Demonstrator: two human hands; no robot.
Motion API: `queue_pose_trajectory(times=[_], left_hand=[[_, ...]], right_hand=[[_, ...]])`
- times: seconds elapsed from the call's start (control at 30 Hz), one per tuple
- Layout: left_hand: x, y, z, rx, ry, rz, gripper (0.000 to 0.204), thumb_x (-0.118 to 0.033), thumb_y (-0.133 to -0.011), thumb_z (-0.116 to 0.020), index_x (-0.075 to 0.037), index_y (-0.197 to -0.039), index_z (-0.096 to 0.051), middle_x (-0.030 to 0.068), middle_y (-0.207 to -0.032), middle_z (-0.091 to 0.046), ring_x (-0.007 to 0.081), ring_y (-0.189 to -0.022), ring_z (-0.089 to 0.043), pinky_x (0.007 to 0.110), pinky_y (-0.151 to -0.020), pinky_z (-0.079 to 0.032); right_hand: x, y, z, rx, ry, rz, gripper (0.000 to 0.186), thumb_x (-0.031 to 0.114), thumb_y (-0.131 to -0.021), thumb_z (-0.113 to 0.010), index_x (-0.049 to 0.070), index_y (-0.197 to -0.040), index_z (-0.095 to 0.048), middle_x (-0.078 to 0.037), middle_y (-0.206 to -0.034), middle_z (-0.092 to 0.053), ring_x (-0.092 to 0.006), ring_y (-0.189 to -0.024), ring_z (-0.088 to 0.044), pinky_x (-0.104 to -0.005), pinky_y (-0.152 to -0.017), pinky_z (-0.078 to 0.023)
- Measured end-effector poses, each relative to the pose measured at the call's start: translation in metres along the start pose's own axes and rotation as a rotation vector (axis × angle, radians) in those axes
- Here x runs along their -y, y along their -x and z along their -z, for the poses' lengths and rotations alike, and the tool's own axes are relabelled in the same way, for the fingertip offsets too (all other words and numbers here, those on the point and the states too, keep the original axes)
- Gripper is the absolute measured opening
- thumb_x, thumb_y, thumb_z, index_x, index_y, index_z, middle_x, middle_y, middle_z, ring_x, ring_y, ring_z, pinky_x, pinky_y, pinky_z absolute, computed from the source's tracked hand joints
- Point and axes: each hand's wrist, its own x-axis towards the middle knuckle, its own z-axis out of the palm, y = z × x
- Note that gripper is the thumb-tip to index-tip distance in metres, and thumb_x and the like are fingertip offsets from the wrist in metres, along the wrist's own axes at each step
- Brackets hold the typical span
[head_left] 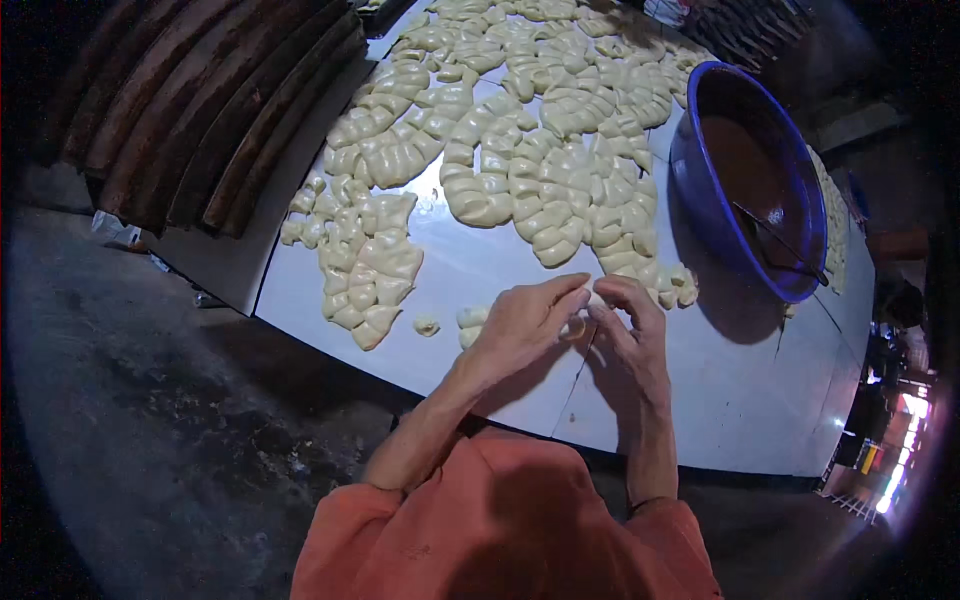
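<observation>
Over the near edge of a white tabletop (740,410), my left hand (530,322) and my right hand (636,325) meet with fingertips pinched together. Between them shows a bit of a small pale dough piece (597,298), mostly hidden by the fingers. Beside my left hand lie a pale dough lump (473,322) and a smaller scrap of dough (427,326). Just beyond my hands, soft, shiny dough pieces (570,190) sit packed in a wide layer. Another patch of dough pieces (370,265) spreads to the left.
A deep blue basin (683,165) holds a brown filling (745,160), with a dark long-handled utensil (780,240) lying across it. More dough lies behind the basin. Stacked dark curved pieces (220,110) stand at the far left, above a dark floor (200,420).
</observation>
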Motion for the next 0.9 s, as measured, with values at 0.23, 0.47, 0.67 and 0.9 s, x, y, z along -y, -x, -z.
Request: queue_pose_trajectory(times=[0.23, 0.47, 0.67, 0.9], left_hand=[[0.017, 0.017, 0.012, -0.041, -0.956, -0.433, 0.062, -0.026, -0.075, -0.077, -0.004, -0.129, -0.054, 0.0138, -0.118, -0.06, 0.0316, -0.113, -0.056, 0.045, -0.099, -0.04], [0.037, 0.011, 0.009, -0.015, -0.975, -0.404, 0.051, -0.025, -0.072, -0.078, -0.008, -0.116, -0.059, 0.0095, -0.098, -0.06, 0.0299, -0.098, -0.059, 0.045, -0.09, -0.04], [0.014, 0.038, 0.03, -0.039, -1.097, -0.415, 0.101, -0.045, -0.066, -0.083, -0.01, -0.149, -0.038, 0.0135, -0.14, -0.05, 0.0305, -0.126, -0.05, 0.049, -0.103, -0.035], [0.01, 0.065, 0.062, -0.01, -1.127, -0.093, 0.099, -0.036, -0.064, -0.086, -0.011, -0.147, -0.039, 0.0135, -0.134, -0.051, 0.035, -0.114, -0.057, 0.045, -0.092, -0.048]], right_hand=[[-0.03, 0.009, -0.009, 0.227, 0.089, -0.032, 0.043, 0.017, -0.082, -0.073, 0.0, -0.12, -0.061, -0.017, -0.116, -0.063, -0.0354, -0.1, -0.061, -0.0431, -0.092, -0.047], [-0.015, 0.006, -0.009, 0.427, -0.028, -0.235, 0.057, 0.02, -0.076, -0.079, 0.002, -0.126, -0.059, -0.016, -0.117, -0.061, -0.0323, -0.108, -0.059, -0.0381, -0.084, -0.051], [-0.024, 0.008, -0.004, 0.339, 0.254, 0.073, 0.073, 0.044, -0.075, -0.079, 0.005, -0.133, -0.056, -0.021, -0.127, -0.057, -0.0383, -0.115, -0.055, -0.0467, -0.098, -0.044], [-0.029, 0.0, -0.027, 0.278, 0.342, 0.372, 0.086, 0.063, -0.071, -0.074, 0.009, -0.135, -0.053, -0.018, -0.13, -0.052, -0.0346, -0.114, -0.053, -0.0465, -0.093, -0.041]])
